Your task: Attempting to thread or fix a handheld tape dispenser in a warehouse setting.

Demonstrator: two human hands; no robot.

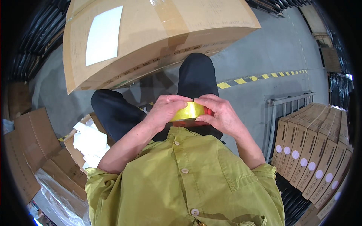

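Note:
Just above my lap I hold a roll of shiny yellow tape [190, 111] in both hands. My left hand [168, 109] is closed on its left side, with the thumb and fingertips at the upper edge. My right hand [221, 115] pinches the right side, thumb below and fingers on top. Something red shows beside and under the roll; whether it belongs to it I cannot tell. Ahead of my knees stands a large taped cardboard box [145, 41], a white sheet [104, 35] lying on its upper face.
At the left, an open carton holds white papers [90, 141], beside brown cardboard pieces [36, 132] and clear plastic film [56, 192]. Flat brown cartons [313, 147] stand in a row at the right, near a grey metal rail [290, 100]. Yellow-black tape [260, 77] marks the floor.

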